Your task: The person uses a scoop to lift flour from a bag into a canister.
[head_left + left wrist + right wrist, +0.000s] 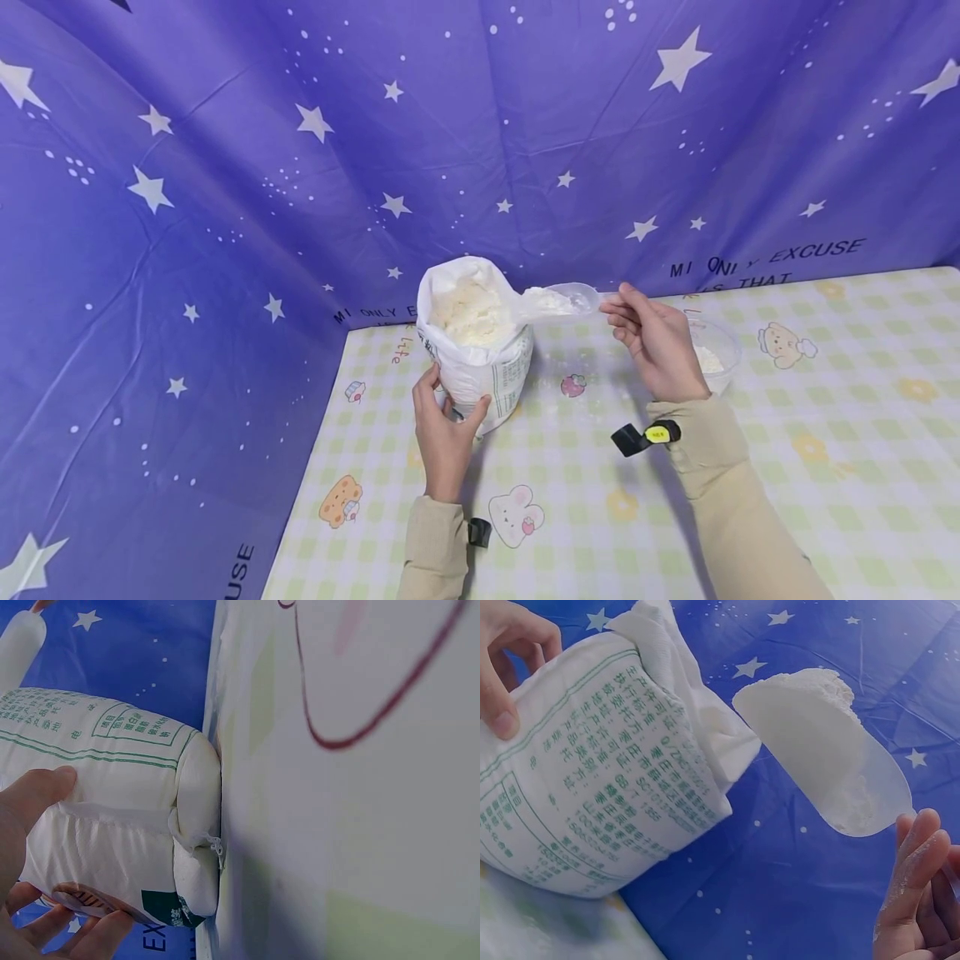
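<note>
A white bag with green print point(480, 375) stands on the table, its top rolled open to show white flour point(472, 321). My left hand point(446, 437) grips the bag low down, thumb on one side and fingers on the other, as the left wrist view also shows. Between the fingers and thumb of my right hand point(660, 346) is the handle of a translucent plastic scoop point(583, 297). Flour is heaped in the scoop, which is held level beside the bag's mouth. Flour dust marks the right fingers point(907, 862).
Behind and below the right hand sits a clear plastic bowl point(733, 337) with some flour inside. A checked tablecloth point(570, 533) with cartoon prints covers the table. The purple star-patterned curtain point(465, 150) hangs close behind the bag and along the left side.
</note>
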The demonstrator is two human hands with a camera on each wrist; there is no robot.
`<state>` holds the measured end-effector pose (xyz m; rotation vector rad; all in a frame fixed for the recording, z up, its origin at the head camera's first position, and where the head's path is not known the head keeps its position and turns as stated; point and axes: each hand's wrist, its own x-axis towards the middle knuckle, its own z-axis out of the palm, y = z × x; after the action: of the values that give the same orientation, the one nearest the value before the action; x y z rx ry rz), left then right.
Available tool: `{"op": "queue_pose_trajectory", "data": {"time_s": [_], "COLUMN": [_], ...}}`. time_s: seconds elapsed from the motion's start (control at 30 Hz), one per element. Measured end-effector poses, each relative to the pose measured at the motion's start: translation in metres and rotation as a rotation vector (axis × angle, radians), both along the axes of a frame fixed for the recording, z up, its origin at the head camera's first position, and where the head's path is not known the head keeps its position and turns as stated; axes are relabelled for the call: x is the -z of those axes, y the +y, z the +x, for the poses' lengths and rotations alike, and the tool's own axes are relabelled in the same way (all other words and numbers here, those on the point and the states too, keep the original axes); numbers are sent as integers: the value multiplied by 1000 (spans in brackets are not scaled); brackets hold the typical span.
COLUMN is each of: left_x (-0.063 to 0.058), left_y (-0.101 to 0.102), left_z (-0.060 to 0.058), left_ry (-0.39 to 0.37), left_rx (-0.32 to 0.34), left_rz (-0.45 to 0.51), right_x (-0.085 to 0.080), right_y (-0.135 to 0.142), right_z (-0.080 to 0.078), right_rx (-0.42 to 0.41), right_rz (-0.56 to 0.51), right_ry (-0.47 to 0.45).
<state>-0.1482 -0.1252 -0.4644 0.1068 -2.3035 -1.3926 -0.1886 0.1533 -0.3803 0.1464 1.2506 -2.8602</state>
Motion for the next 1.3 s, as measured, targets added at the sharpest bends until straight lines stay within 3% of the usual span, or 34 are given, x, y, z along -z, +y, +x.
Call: {"op": "queue_pose_trajectory", "data": {"time_s": [1.3], "left_x": [-2], "left_y": [1], "left_z": [1], "left_ry": [-11], "left_rx": [-2], "left_rz": [-3], "right_x": [8], "right_y": [77], "right_z": [26], "right_rx": [114], "right_rz": [-221], "right_ry": [55]}}
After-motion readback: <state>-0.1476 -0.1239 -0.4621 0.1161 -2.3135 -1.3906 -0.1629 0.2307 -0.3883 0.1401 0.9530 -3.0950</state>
